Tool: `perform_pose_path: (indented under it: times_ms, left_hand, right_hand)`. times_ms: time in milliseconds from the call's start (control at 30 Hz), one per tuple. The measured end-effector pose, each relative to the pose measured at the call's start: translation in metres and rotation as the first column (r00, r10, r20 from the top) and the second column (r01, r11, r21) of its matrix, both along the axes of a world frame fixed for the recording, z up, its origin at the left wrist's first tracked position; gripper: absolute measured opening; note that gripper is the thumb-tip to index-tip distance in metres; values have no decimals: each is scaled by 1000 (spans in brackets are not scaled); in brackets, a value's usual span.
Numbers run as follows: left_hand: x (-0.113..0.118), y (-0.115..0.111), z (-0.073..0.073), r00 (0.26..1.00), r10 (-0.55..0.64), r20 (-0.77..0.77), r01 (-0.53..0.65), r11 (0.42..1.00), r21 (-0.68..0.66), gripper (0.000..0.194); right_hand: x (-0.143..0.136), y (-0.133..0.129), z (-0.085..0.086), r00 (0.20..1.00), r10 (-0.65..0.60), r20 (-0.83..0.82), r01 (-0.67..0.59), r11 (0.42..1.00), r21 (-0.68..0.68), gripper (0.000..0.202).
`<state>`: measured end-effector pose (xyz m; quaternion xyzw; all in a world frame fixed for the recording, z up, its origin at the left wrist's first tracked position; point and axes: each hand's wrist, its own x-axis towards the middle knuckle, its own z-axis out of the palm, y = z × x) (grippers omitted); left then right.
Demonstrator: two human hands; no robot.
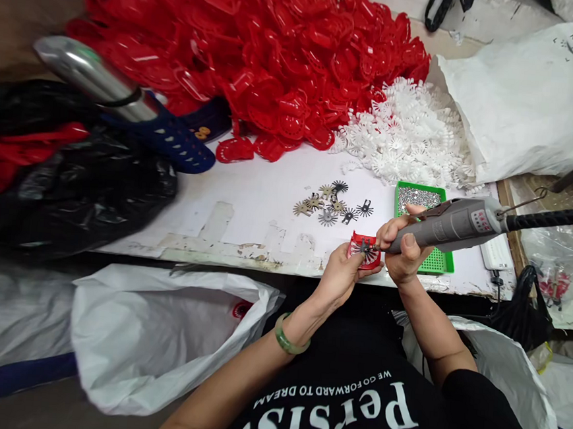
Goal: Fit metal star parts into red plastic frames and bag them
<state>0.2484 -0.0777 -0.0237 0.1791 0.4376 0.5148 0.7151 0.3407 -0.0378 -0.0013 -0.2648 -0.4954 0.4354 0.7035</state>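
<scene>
My left hand point(344, 272) pinches a small red plastic part point(373, 256) at the table's front edge. A dark spoked piece point(363, 248) lies on that red part. My right hand point(403, 253) is wrapped round a grey electric screwdriver point(444, 227), whose tip points left and meets the spoked piece. Behind my right hand is a green tray point(449, 261) with small silver screws point(419, 197) in its back section. Several loose spoked pieces point(337, 206), black, grey and tan, lie on the white table just behind the red part.
A big heap of red parts point(278, 62) covers the back, beside a pile of white spoked pieces point(412, 132). A metal tube point(86, 73) in a blue holder and a black bag point(94, 193) stand left. White sacks point(158, 336) hang open below the table.
</scene>
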Motion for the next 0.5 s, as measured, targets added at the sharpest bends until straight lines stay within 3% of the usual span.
perform_pose_path:
  times_ms: [333, 500]
  left_hand:
    - [2, -1, -6, 992, 4, -129, 2, 999, 49, 19]
    - [-3, 0, -7, 988, -58, -142, 64, 997, 40, 22]
  right_hand:
    - [-2, -1, -4, 999, 3, 50, -1, 999, -32, 45]
    - [2, 5, -10, 988, 152, 40, -152, 988, -5, 38]
